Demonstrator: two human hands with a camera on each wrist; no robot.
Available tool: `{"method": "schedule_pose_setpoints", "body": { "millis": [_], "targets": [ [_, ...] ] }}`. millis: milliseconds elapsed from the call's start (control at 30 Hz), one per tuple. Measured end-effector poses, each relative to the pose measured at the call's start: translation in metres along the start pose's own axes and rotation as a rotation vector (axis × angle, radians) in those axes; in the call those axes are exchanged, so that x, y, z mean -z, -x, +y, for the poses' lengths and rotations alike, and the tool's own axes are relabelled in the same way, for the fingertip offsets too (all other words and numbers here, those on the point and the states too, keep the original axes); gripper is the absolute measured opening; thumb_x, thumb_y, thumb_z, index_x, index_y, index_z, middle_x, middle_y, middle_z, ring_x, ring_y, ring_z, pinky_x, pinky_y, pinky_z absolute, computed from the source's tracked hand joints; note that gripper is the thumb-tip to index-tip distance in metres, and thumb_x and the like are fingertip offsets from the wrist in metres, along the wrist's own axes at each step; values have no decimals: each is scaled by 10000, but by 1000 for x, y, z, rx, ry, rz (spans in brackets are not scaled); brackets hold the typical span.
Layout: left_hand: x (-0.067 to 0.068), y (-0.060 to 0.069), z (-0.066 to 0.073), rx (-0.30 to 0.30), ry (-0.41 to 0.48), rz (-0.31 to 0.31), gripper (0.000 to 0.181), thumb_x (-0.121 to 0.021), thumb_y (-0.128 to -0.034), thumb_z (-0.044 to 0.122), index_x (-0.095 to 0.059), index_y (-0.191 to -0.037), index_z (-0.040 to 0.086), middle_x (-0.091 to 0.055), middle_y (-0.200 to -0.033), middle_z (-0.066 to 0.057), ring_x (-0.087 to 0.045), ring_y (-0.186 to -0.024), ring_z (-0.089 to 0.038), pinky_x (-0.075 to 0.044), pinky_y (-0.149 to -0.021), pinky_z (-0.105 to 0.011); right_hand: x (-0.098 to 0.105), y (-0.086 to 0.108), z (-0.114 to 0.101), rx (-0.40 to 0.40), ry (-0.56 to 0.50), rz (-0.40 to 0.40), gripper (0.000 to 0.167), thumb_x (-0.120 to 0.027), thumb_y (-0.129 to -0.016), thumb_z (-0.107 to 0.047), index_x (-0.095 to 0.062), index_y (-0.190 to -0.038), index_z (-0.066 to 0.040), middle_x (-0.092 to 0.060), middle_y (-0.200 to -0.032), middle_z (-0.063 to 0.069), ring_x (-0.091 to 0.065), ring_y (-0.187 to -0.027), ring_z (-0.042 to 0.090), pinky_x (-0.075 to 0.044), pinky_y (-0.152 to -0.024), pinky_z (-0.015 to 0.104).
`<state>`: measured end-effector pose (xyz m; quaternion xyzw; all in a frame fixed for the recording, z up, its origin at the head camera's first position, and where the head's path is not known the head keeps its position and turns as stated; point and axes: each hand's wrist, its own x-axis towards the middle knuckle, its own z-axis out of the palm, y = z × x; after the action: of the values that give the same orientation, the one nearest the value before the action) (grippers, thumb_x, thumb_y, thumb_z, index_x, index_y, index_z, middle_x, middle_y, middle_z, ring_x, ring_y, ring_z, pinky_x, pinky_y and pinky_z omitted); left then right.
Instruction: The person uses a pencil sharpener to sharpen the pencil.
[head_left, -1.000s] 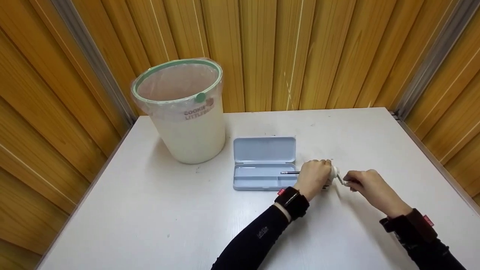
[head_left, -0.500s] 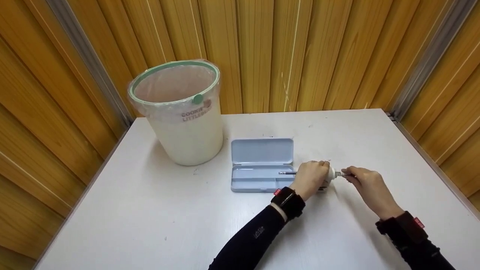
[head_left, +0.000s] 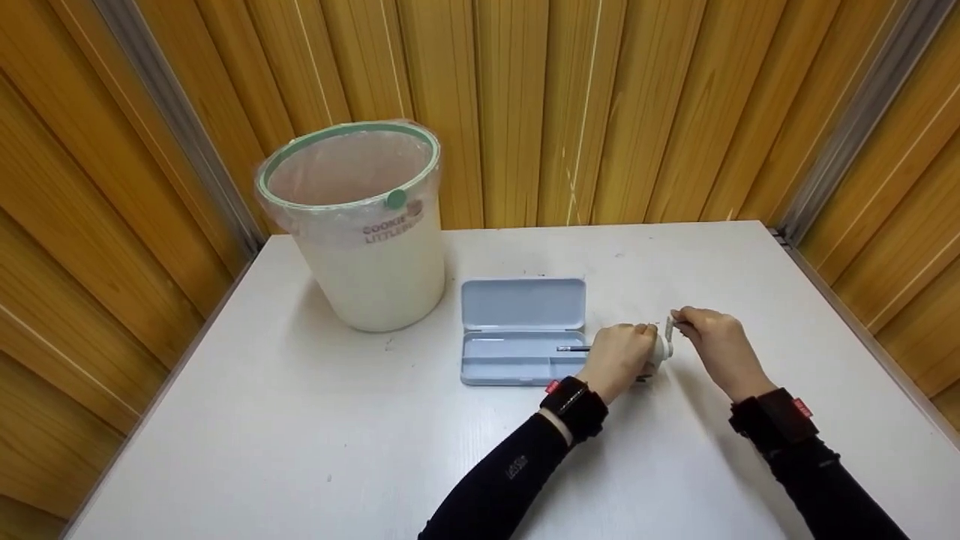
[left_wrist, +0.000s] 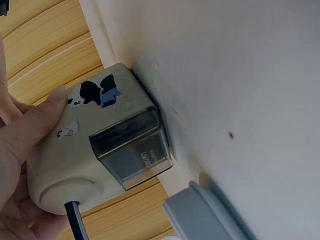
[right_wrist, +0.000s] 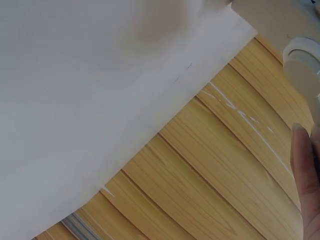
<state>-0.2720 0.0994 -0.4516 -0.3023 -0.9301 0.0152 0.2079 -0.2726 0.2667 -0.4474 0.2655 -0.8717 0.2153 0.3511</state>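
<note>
Left forearm [head_left: 499, 480] sleeved black, angled up and rightward; left hand [head_left: 619, 360] back upward, fingers curled in a grip. Right forearm [head_left: 836, 487], also sleeved, slants up and leftward; right hand [head_left: 716, 349] pinches between thumb and fingers. Hands near each other, not touching.

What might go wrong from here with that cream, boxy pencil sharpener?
If the left hand loosens its grip, the cream, boxy sharpener may twist, since the right hand holds its pale crank. The slim, dark pencil juts out over the open, rectangular light-blue case, so it might knock the case if the sharpener tilts.
</note>
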Motion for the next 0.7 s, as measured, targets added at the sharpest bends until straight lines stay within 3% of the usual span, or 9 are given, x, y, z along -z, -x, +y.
{"method": "schedule_pose_setpoints", "body": {
  "millis": [200, 433, 700],
  "targets": [
    [-1, 0, -3, 13, -21, 22, 363, -765, -824, 342, -698, -1150, 198, -723, -963, 117, -673, -765, -48, -555, -626, -173, -5, -6, 4, -19, -13, -37, 135, -722, -757, 115, -669, -862, 47, -733, -856, 196, -709, -766, 354, -582, -651, 437],
    [-2, 0, -2, -13, -16, 19, 317, -760, -829, 345, -700, -1103, 197, -721, -958, 121, -673, -757, -44, -558, -630, -170, -6, -7, 5, -64, -36, -61, 124, -714, -762, 125, -676, -847, 43, -739, -861, 193, -714, -766, 349, -583, -653, 442],
    [-5, 0, -1, -11, -3, 52, 280, -752, -828, 323, -700, -1077, 207, -724, -944, 135, -686, -771, -45, -565, -627, -185, -10, -6, 15, -91, -96, -85, 145, -702, -764, 159, -695, -854, 46, -747, -833, 170, -708, -679, 281, -562, -598, 227]
  ]
}}
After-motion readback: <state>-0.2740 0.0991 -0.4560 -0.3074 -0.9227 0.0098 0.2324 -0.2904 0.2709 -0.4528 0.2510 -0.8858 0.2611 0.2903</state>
